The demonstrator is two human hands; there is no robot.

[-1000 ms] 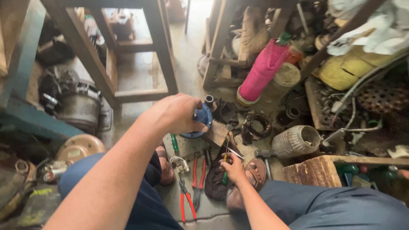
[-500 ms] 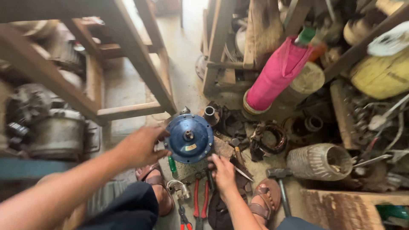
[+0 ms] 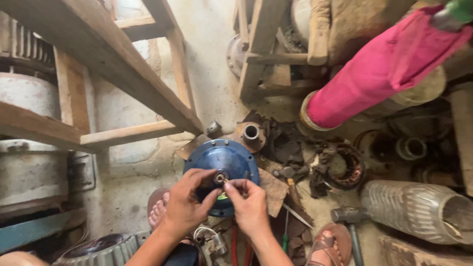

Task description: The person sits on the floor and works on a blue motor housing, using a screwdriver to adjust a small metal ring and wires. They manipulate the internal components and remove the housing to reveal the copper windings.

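- A round blue motor cover (image 3: 224, 162) sits at the lower centre of the frame, held over the concrete floor (image 3: 207, 74).
- The left hand (image 3: 186, 204) wraps the cover's lower left edge from below; its grip is closed on the cover, thumb up toward the hub.
- The right hand (image 3: 250, 204) comes in from the lower right, its fingertips (image 3: 230, 186) in a narrow pinch at the small metal hub (image 3: 219, 177) in the cover's middle; what they pinch is too small to tell.
- A pink cloth-wrapped cylinder (image 3: 384, 74) lies at the upper right.
- A ribbed metal housing (image 3: 419, 212) rests at the lower right, a hammer (image 3: 350, 219) just beside it.
- Wooden frame legs (image 3: 123, 69) cross the upper left.
- A sandalled foot (image 3: 322, 246) shows at the bottom edge.
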